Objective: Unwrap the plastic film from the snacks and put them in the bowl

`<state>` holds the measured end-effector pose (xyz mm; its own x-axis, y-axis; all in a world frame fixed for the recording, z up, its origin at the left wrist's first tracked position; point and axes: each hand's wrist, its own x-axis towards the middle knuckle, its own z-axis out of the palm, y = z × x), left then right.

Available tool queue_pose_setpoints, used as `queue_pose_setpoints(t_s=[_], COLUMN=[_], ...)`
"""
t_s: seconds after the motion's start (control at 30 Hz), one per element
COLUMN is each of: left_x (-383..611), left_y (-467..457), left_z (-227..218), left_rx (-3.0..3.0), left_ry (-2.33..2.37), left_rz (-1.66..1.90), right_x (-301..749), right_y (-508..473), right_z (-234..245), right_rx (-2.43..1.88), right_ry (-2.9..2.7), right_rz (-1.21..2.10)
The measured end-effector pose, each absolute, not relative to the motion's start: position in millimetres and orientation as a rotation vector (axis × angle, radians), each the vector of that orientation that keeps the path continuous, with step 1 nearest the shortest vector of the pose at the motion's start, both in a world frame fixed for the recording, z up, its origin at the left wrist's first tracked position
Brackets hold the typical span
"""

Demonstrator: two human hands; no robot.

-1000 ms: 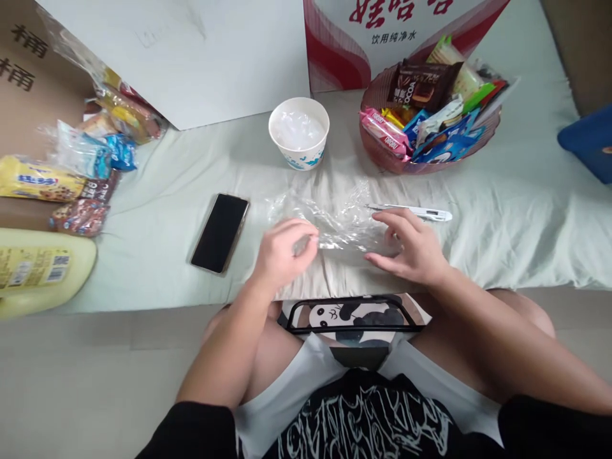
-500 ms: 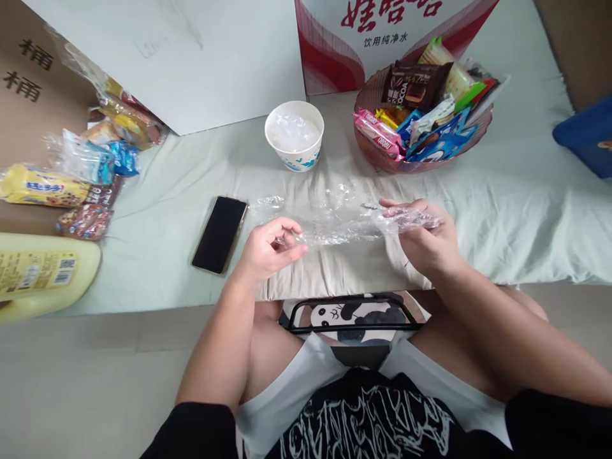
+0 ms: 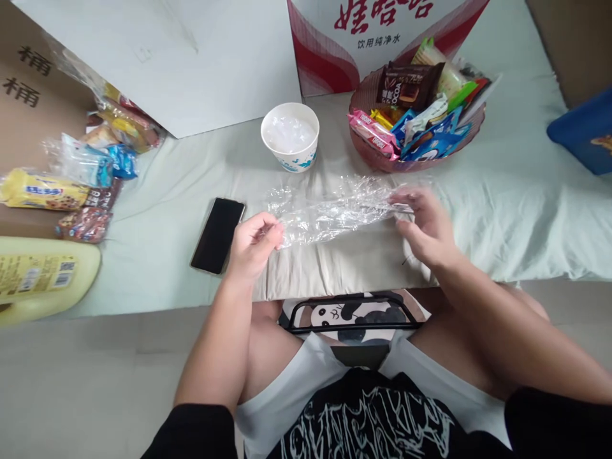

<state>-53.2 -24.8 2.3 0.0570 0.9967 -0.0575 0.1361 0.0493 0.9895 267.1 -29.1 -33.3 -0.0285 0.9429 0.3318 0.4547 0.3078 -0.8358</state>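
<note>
A crinkled clear plastic bag (image 3: pixel 329 210) is stretched flat between my two hands above the pale green cloth (image 3: pixel 502 197). My left hand (image 3: pixel 253 245) pinches its left end with curled fingers. My right hand (image 3: pixel 428 229) grips its right end; the fingers there are blurred. The white thermometer seen earlier on the cloth is hidden now. A black phone (image 3: pixel 217 234) lies face up just left of my left hand.
A white paper cup (image 3: pixel 290 137) lined with clear plastic stands behind the bag. A reddish basket (image 3: pixel 370 102) full of snack packets sits at the back right. More snack packets (image 3: pixel 81 178) and a yellow bottle (image 3: pixel 43 274) lie at the left. Cartons stand along the back.
Both hands have lifted the plastic bag off the cloth and pulled it out straight between them. The right hand has moved up and right, and the thermometer is out of sight.
</note>
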Motion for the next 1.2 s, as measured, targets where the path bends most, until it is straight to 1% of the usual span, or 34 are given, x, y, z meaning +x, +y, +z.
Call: queue_pose_setpoints(t_s=[0.07,0.23,0.37,0.47,0.6,0.73,0.87,1.0,1.2], left_x=[-50,-49,-54,-56,-58,-58,-57,-58,-60], left_y=[-22,-20,-18,-15,-8,-4,-2,2,11], left_z=[5,9,7,5,2,-1,-5,-12,-25], left_rx=[1.222,1.094,1.082,1.071,1.032,1.062,1.143,1.206,1.428], left_ry=[1.32,1.377,1.347,1.395,1.453,1.461,1.469,1.503,1.559], left_rz=[1.017,0.994,0.964,0.987,1.066,1.116,1.001,1.006,1.167], right_x=[264,252,245,247,258,263,260,261,269], right_y=[-33,-37,-35,-34,-38,-44,-42,-36,-30], right_z=[-30,-28,-30,-27,-18,-15,-14,-12,-18], right_rx=[-1.284,-1.373,-1.431,-1.552,-1.729,-1.85,-1.82,-1.854,-1.838], right_ry=[-1.628,-1.336,-1.272,-1.324,-1.468,-1.622,-1.613,-1.623,-1.676], right_rz=[0.639,0.785,0.837,0.792,0.624,0.669,0.72,0.767,0.527])
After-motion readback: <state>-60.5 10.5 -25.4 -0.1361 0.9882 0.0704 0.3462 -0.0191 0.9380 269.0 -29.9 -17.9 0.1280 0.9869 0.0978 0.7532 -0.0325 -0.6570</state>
